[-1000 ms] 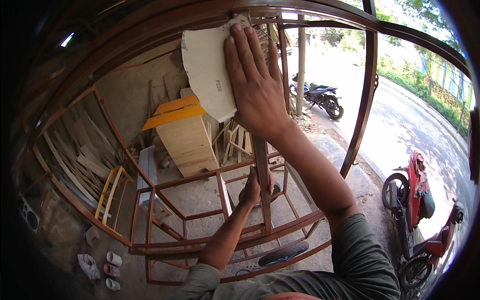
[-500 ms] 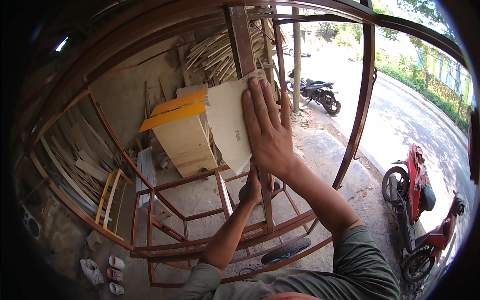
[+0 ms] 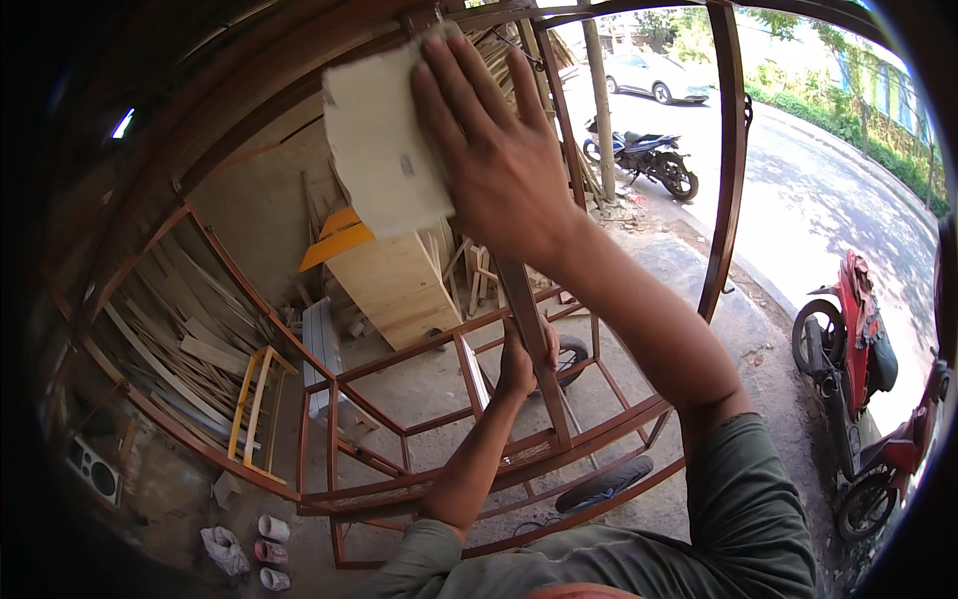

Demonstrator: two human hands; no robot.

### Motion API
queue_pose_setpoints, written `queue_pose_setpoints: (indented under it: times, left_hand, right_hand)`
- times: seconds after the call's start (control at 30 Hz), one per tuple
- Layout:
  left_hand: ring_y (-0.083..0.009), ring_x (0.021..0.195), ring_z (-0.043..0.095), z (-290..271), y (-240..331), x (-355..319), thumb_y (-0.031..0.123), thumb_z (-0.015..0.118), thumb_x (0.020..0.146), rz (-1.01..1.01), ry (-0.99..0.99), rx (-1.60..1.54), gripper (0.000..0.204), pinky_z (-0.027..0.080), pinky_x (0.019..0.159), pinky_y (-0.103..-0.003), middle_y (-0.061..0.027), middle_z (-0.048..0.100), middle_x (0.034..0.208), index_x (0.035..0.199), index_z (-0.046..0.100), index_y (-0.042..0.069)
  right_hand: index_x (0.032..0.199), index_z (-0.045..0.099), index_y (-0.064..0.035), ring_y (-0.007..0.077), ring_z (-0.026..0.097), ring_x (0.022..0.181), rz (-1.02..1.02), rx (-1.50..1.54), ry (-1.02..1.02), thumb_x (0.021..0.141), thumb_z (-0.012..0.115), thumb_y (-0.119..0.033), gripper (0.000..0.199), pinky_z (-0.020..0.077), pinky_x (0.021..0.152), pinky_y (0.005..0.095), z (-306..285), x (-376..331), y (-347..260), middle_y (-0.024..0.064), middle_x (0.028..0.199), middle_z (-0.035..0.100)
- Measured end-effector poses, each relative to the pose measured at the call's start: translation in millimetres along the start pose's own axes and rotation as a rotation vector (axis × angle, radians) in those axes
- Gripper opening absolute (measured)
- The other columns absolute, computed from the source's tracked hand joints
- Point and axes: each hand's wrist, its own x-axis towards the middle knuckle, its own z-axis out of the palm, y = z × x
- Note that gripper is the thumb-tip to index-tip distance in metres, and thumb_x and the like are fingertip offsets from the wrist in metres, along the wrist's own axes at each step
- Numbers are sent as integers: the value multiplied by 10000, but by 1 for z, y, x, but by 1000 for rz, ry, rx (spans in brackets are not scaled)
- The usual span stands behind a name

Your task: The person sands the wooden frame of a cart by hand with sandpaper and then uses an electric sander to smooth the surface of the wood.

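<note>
My right hand [image 3: 494, 155] lies flat on a pale sheet of sandpaper [image 3: 384, 140], pressing it against the upper part of a reddish-brown upright bar [image 3: 544, 374] of a large metal frame [image 3: 399, 489]. The fingers are spread over the sheet's right half. Lower down, my left hand [image 3: 524, 359] is wrapped around the same bar, just above the frame's cross rails. Both forearms rise from the lower edge of the view.
A plywood box [image 3: 394, 285] with a yellow panel on top stands behind the frame. Wood offcuts [image 3: 190, 344] are piled at the left. A blue motorbike [image 3: 649, 160] stands on the road, and a red motorbike [image 3: 863, 344] at the right. Small cans [image 3: 269, 549] sit on the floor.
My right hand slid the sandpaper down the bar, then back up near its top. My left hand has kept its grip low on the bar.
</note>
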Motion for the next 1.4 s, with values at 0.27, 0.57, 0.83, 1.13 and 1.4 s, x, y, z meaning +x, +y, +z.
queue_pose_setpoints:
  times: [0.27, 0.57, 0.83, 1.13, 1.4]
  left_hand:
    - [-172, 480, 494, 20, 12, -7, 790, 161, 991, -98, 233, 113, 853, 421, 464, -280, -59, 486, 545, 743, 531, 63]
    - [-190, 529, 545, 2, 8, -11, 676, 281, 1051, -17, 101, -18, 693, 465, 490, -299, -71, 545, 622, 944, 568, 54]
    - [-164, 532, 527, 1, 1, 2, 742, 347, 1003, 96, -140, -56, 726, 428, 478, -271, -76, 553, 633, 944, 565, 52]
    - [-229, 1240, 567, 2, -61, -35, 524, 463, 1057, 311, 470, 657, 639, 441, 1072, -381, -143, 575, 1367, 1460, 423, 30]
    - [-246, 1377, 408, 4, -79, -51, 466, 499, 1049, 235, 454, 684, 654, 297, 1161, -426, -156, 446, 1493, 1526, 348, 45]
  right_hand:
    - [1472, 493, 39, 305, 326, 1532, 11, -26, -193, 894, 497, -169, 614, 211, 1253, 552, -2, -92, -17, 190, 1604, 404]
    - [1494, 487, 1, 280, 276, 1561, -59, 93, -132, 895, 488, -180, 627, 200, 1260, 539, 3, -80, 1, 158, 1647, 356]
    - [1531, 422, 3, 277, 257, 1561, -23, 88, -38, 844, 557, -155, 718, 238, 1244, 539, 3, -21, 20, 155, 1662, 316]
    - [1575, 188, 82, 487, 216, 1534, 505, 637, -113, 945, 555, -90, 749, 205, 1251, 554, 11, -225, -65, 362, 1630, 196]
    - [1503, 352, 71, 467, 399, 1422, 404, 1079, 216, 1016, 617, -257, 644, 364, 1169, 472, 9, 9, 26, 330, 1553, 372]
